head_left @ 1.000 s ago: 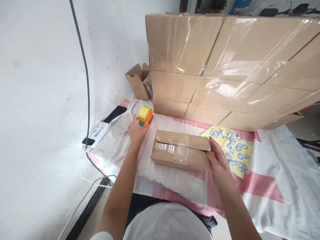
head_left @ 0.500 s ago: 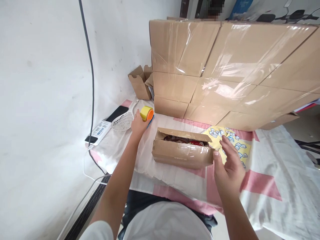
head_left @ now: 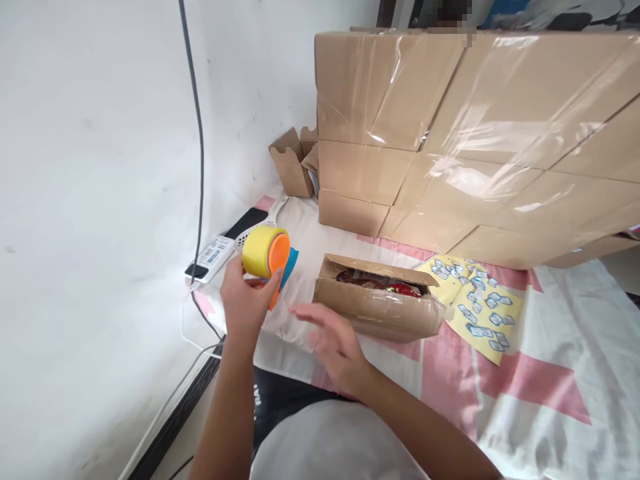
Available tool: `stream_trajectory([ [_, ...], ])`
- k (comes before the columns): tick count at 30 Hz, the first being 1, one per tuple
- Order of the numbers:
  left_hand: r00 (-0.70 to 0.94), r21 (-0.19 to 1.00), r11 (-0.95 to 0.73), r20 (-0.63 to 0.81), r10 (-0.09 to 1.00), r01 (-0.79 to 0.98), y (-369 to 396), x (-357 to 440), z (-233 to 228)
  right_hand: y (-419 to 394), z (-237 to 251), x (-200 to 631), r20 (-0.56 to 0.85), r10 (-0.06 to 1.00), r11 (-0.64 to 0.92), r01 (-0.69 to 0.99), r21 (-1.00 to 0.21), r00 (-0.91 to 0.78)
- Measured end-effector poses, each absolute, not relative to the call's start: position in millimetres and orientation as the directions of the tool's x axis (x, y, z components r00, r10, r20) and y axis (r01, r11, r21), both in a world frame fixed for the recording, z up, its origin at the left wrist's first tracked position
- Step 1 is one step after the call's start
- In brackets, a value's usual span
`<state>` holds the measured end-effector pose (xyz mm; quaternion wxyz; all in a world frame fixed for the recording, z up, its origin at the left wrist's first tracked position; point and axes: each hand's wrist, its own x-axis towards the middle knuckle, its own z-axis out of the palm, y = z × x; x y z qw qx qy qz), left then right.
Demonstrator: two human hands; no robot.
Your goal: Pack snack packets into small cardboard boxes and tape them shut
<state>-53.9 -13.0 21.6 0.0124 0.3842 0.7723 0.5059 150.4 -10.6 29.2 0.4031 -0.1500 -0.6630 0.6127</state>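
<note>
A tape dispenser [head_left: 279,257], orange and blue with a roll of yellow tape [head_left: 256,251] on it, is lifted off the cloth in my left hand [head_left: 244,300], whose fingers are wrapped round its lower part. My right hand [head_left: 336,345] hovers in front of the small cardboard box, fingers stretched towards the dispenser, holding nothing. That cardboard box [head_left: 377,310] lies lengthwise on the cloth. Its top flaps stand partly apart, and dark and red packets [head_left: 403,289] show through the gap.
A wall of taped cartons [head_left: 370,160] stands at the back, with opened small boxes [head_left: 293,167] beside it. A white perforated paddle [head_left: 273,217], a phone-like device [head_left: 213,257] and a hanging cable [head_left: 197,120] are at left. Yellow sticker paper [head_left: 480,303] lies right on the pink-and-white cloth [head_left: 555,327].
My left hand has picked up the tape dispenser and brought it nearer to me. My right hand has left the box's right end and moved left to its front. The view has shifted slightly.
</note>
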Motion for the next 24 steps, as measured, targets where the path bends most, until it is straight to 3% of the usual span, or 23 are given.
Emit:
stream_trajectory([
  [2, -0.73, 0.792, 0.197, 0.394, 0.558, 0.578, -36, -49, 24, -2, 23, 114, 0.263, 0.74, -0.034, -0.425, -0.905, -0.619],
  [5, -0.727, 0.769, 0.213, 0.418, 0.545, 0.602, -52, -43, 21, 12, 21, 67, 0.13, 0.772, -0.238, -0.472, -0.849, -0.622],
  [10, -0.587, 0.669, 0.188, 0.44, 0.68, 0.719, -63, -44, 10, 36, 24, 29, -0.008, 0.642, -0.423, -0.345, -0.838, -0.766],
  [13, -0.588, 0.702, 0.199, 0.369, 0.72, 0.684, -71, -54, -1, 45, 20, 22, -0.063, 0.673, -0.439, -0.33, -0.836, -0.737],
  [18, -0.613, 0.837, 0.211, 0.177, 0.77, 0.506, -76, -65, -22, 46, 14, 14, -0.016, 0.749, -0.415, -0.45, -0.791, -0.663],
  [24, -0.656, 0.94, 0.208, 0.023, 0.754, 0.272, -61, -61, -38, 44, 0, 8, -0.011, 0.803, -0.292, -0.377, -0.879, -0.596],
])
